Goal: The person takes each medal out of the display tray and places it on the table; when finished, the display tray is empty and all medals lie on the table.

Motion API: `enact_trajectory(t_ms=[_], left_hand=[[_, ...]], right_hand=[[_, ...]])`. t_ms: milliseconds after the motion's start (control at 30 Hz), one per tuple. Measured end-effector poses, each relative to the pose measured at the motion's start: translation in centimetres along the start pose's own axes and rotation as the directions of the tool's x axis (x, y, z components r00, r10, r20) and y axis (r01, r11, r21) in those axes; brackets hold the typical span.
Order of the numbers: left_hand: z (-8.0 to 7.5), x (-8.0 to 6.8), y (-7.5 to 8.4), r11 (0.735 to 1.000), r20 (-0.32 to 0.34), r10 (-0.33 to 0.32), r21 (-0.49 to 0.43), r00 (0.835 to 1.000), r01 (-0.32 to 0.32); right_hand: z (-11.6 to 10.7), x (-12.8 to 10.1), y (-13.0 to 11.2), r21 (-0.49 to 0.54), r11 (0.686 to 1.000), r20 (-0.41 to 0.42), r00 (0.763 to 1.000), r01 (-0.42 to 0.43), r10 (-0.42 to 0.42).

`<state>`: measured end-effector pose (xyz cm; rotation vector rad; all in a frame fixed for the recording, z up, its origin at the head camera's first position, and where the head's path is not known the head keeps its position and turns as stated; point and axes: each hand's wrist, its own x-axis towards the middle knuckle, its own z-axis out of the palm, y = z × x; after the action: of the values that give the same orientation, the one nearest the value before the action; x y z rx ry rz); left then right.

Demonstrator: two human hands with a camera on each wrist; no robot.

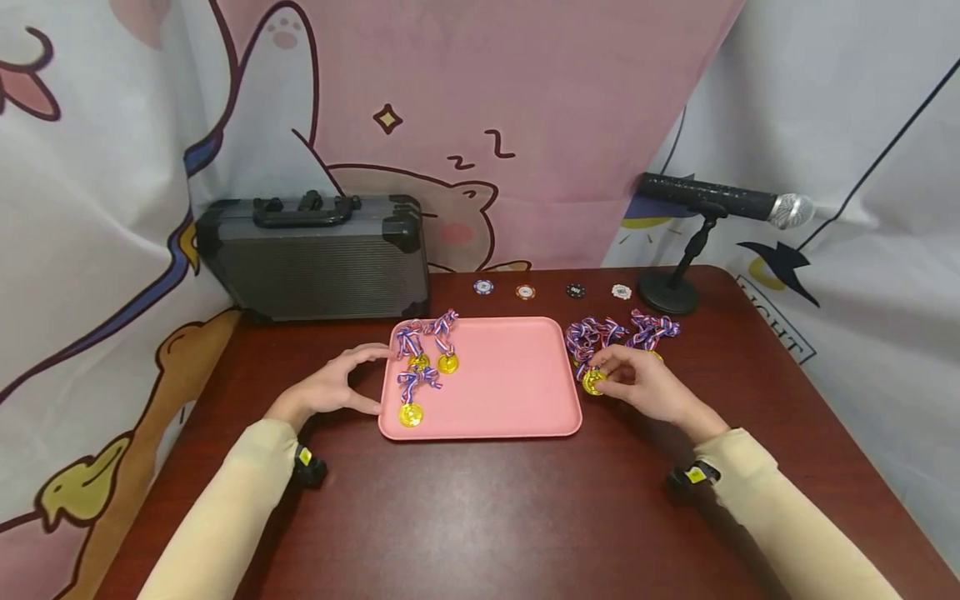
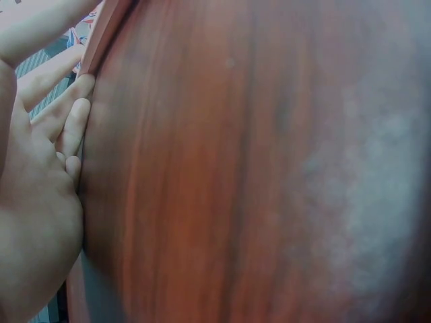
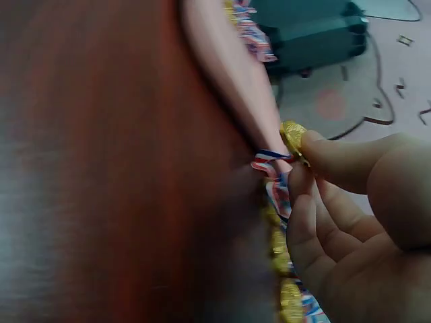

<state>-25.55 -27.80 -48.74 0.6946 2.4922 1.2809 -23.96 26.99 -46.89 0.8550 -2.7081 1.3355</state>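
Observation:
My right hand (image 1: 647, 385) pinches a gold medal (image 1: 594, 382) between thumb and fingers, beside the right edge of a pink tray (image 1: 510, 383). In the right wrist view that gold medal (image 3: 293, 138) is lifted at the fingertips, its striped ribbon trailing below. More medals with red, white and blue ribbons (image 1: 651, 328) are bunched near this hand, partly hidden by it. On the tray's left side lie three medals, among them a lower one (image 1: 411, 414) and an upper one (image 1: 447, 363). My left hand (image 1: 327, 385) touches the tray's left edge, thumb and fingers spread.
A dark hard case (image 1: 315, 262) stands at the back left. Several poker chips, including a black one (image 1: 575, 291), lie in a row behind the tray. At the back right, a microphone (image 1: 712, 200) rests on a round-based stand (image 1: 667, 292).

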Motion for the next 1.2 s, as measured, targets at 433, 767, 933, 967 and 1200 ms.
enact_trajectory(t_ms=[433,767,933,967,1200], left_hand=[[0.0,-0.2,0.0,0.999,-0.001,-0.038,0.003,0.999,0.038],[0.1,-0.2,0.3,0.996,0.003,-0.081,-0.021,0.997,0.081],[0.0,-0.1,0.5,0.995,0.01,-0.093,-0.031,0.996,0.094],[0.0,-0.1,0.5,0.995,0.01,-0.092,-0.03,0.996,0.092],[0.0,-0.1,0.4,0.995,0.014,-0.093,-0.024,0.996,0.093]], right_hand=[[1.4,-0.3,0.4,-0.152,0.988,0.098,0.995,-0.015,0.03],[0.9,-0.3,-0.3,-0.173,0.984,0.118,0.993,0.04,-0.02],[0.4,0.1,-0.8,-0.214,0.973,0.102,0.993,0.082,-0.061],[0.3,0.3,-0.9,-0.237,0.967,0.091,0.993,0.091,-0.072],[0.9,2.7,-3.2,-0.256,0.962,0.06,0.995,0.091,-0.078]])
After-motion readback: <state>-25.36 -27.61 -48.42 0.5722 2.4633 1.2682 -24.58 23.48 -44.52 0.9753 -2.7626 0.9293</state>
